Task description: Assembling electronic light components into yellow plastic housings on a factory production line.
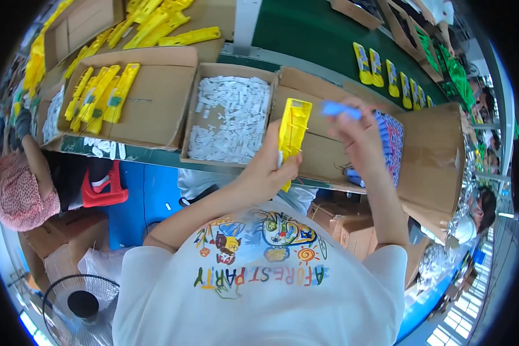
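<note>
My left hand (272, 158) is closed around a long yellow plastic shell (294, 124), held upright with its ribbed inner side showing and thin wires along it. To its right, my right hand (354, 130) grips a blue cylinder (341, 110) that looks like a battery cell, with a thin red wire near it; motion blurs it. The cylinder is apart from the shell. Beneath my right hand is an open carton (432, 167) with rows of similar blue cylinders (389, 144) and a patterned piece inside. Left of the shell stands a shallow box of small white plastic parts (230, 118).
A carton tray (161, 75) at left holds several yellow shells with green boards (106, 95). More yellow shells (155, 23) lie behind it. Yellow pieces line the green belt (311, 34) at far right. A co-worker (26, 190) sits at left near a red stool (106, 187); a fan (82, 305) stands lower left.
</note>
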Demonstrator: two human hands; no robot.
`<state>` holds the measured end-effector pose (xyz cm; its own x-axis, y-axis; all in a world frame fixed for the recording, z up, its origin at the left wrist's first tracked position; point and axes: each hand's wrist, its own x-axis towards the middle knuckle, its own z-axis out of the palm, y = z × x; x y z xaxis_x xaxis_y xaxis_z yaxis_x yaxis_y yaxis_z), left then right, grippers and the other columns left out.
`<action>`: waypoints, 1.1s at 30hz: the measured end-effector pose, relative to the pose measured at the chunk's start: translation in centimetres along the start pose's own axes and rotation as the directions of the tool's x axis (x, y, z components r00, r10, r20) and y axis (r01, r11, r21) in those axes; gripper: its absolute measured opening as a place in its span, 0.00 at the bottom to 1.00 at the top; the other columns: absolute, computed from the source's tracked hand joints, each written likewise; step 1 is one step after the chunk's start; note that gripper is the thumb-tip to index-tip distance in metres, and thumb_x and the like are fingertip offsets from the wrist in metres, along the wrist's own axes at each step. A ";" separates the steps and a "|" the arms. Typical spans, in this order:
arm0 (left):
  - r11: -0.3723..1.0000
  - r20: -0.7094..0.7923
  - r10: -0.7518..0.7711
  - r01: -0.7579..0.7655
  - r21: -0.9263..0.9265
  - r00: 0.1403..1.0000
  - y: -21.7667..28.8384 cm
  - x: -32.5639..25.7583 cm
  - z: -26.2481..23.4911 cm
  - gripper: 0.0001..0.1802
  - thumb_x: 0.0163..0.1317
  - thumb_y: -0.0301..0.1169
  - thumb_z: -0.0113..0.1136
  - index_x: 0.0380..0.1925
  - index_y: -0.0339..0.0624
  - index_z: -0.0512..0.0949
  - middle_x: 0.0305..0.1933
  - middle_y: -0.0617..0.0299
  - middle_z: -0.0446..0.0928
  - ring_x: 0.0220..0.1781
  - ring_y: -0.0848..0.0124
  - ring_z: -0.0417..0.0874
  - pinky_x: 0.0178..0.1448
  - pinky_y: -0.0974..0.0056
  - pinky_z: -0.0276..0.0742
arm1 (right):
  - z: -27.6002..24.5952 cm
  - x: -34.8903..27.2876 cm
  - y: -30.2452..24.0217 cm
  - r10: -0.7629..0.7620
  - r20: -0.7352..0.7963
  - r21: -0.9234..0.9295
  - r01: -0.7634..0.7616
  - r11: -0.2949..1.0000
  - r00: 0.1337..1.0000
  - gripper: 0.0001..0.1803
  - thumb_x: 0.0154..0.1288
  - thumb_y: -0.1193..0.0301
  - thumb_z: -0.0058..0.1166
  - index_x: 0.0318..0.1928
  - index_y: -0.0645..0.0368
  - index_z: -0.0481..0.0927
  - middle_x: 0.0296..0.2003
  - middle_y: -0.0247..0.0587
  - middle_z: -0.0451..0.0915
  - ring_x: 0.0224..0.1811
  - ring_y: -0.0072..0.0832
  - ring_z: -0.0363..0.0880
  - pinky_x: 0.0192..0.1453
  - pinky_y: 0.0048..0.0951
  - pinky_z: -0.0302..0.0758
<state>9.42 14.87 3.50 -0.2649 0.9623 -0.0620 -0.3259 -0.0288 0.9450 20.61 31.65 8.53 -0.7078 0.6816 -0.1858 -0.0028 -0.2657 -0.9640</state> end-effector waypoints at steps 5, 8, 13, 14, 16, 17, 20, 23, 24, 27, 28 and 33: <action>0.979 -0.092 0.111 -0.093 0.180 0.990 -0.1 0.0 -0.2 0.34 0.61 0.22 0.48 0.64 0.40 0.46 0.42 0.53 0.70 0.43 0.66 0.75 0.48 0.61 0.73 | 2.5 -1.1 1.0 -0.049 0.128 -0.436 0.101 0.894 0.991 0.10 0.62 0.69 0.60 0.41 0.61 0.79 0.37 0.34 0.80 0.37 0.18 0.79 0.35 0.19 0.78; 0.969 -0.103 0.109 -0.083 0.233 0.989 0.5 -0.2 -0.8 0.35 0.61 0.21 0.47 0.66 0.39 0.44 0.46 0.52 0.67 0.47 0.66 0.73 0.52 0.61 0.72 | 2.4 -0.6 -0.4 -0.015 0.280 -0.641 0.198 0.742 0.960 0.11 0.61 0.67 0.63 0.34 0.63 0.81 0.30 0.33 0.80 0.31 0.16 0.78 0.31 0.16 0.73; 0.926 -0.108 0.151 -0.102 0.364 0.983 0.9 -0.3 -1.7 0.37 0.60 0.19 0.46 0.66 0.38 0.42 0.54 0.49 0.62 0.56 0.64 0.69 0.57 0.60 0.70 | 4.8 0.9 -1.1 0.257 0.355 -0.676 0.057 0.735 0.899 0.14 0.59 0.65 0.65 0.29 0.64 0.80 0.23 0.31 0.78 0.25 0.14 0.76 0.30 0.15 0.70; 0.949 -0.105 0.122 -0.085 0.304 0.987 1.2 -0.4 -2.0 0.38 0.59 0.20 0.47 0.67 0.37 0.42 0.55 0.49 0.61 0.58 0.63 0.68 0.59 0.59 0.68 | 5.3 1.2 -1.0 0.284 0.319 -0.665 0.000 0.747 0.904 0.13 0.58 0.65 0.66 0.28 0.62 0.79 0.23 0.31 0.78 0.25 0.14 0.76 0.30 0.15 0.71; 0.969 -0.120 0.098 -0.067 0.236 0.988 1.2 -0.7 -2.5 0.39 0.58 0.20 0.48 0.67 0.36 0.41 0.56 0.48 0.60 0.60 0.61 0.67 0.61 0.58 0.66 | 6.0 1.8 -0.5 0.323 0.297 -0.659 -0.052 0.750 0.899 0.13 0.58 0.66 0.67 0.26 0.61 0.78 0.23 0.31 0.79 0.26 0.14 0.76 0.30 0.16 0.71; 0.945 -0.124 0.168 -0.124 0.301 0.978 1.1 -0.8 -2.6 0.40 0.58 0.22 0.50 0.67 0.39 0.41 0.54 0.45 0.64 0.57 0.55 0.71 0.58 0.56 0.68 | 6.0 2.0 0.3 0.299 0.300 -0.668 -0.024 0.744 0.906 0.13 0.57 0.67 0.67 0.25 0.60 0.77 0.23 0.30 0.79 0.26 0.14 0.76 0.30 0.16 0.71; 0.937 -0.130 0.228 -0.182 0.297 0.965 2.2 -1.6 -4.0 0.41 0.59 0.26 0.54 0.68 0.43 0.42 0.53 0.44 0.68 0.53 0.50 0.75 0.56 0.55 0.71 | 7.6 3.0 1.1 0.258 0.368 -0.661 0.057 0.748 0.893 0.12 0.56 0.69 0.67 0.24 0.58 0.76 0.23 0.29 0.78 0.25 0.14 0.75 0.29 0.17 0.71; 0.985 -0.359 0.152 -0.170 -0.020 0.921 1.9 -2.7 -6.4 0.28 0.65 0.32 0.54 0.60 0.45 0.52 0.43 0.54 0.71 0.40 0.63 0.79 0.43 0.61 0.77 | 10.6 6.2 1.8 0.264 0.531 -0.532 0.075 0.843 0.805 0.11 0.56 0.69 0.65 0.25 0.59 0.77 0.23 0.30 0.76 0.24 0.17 0.74 0.28 0.22 0.70; 0.925 -0.474 -0.046 -0.141 -0.352 0.879 2.2 -3.1 -7.2 0.22 0.67 0.33 0.53 0.55 0.45 0.56 0.39 0.56 0.72 0.35 0.67 0.79 0.38 0.63 0.78 | 12.3 8.2 1.6 0.348 0.550 -0.528 -0.007 0.849 0.759 0.12 0.56 0.67 0.65 0.23 0.60 0.77 0.24 0.33 0.76 0.24 0.21 0.75 0.27 0.25 0.70; 0.876 -0.620 0.043 -0.328 -0.355 0.784 2.7 -3.8 -8.9 0.15 0.72 0.42 0.46 0.48 0.47 0.58 0.36 0.60 0.71 0.29 0.72 0.76 0.32 0.66 0.78 | 13.4 13.3 7.5 -0.147 0.766 -0.532 0.746 0.401 0.626 0.11 0.54 0.66 0.62 0.28 0.61 0.79 0.28 0.39 0.77 0.27 0.37 0.77 0.32 0.34 0.74; 0.872 -0.639 0.074 -0.360 -0.331 0.766 2.8 -4.1 -9.2 0.15 0.72 0.42 0.46 0.48 0.48 0.58 0.35 0.59 0.70 0.29 0.71 0.76 0.32 0.65 0.78 | 13.7 14.0 9.0 -0.096 0.785 -0.589 0.785 0.190 0.612 0.08 0.54 0.68 0.61 0.31 0.59 0.80 0.29 0.39 0.76 0.30 0.34 0.78 0.34 0.30 0.75; 0.868 -0.658 0.036 -0.350 -0.352 0.752 2.6 -5.7 -9.5 0.15 0.72 0.43 0.46 0.48 0.48 0.58 0.35 0.59 0.71 0.28 0.71 0.76 0.32 0.65 0.77 | 13.3 13.5 6.9 -0.140 0.809 -0.508 0.800 0.318 0.570 0.06 0.50 0.77 0.62 0.31 0.59 0.82 0.31 0.37 0.77 0.32 0.29 0.80 0.37 0.25 0.77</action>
<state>1.43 6.74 3.24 -0.8085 0.5443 -0.2237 -0.5093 -0.4569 0.7293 1.61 29.98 1.88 -0.9750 -0.1259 0.1833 -0.2081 0.8074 -0.5522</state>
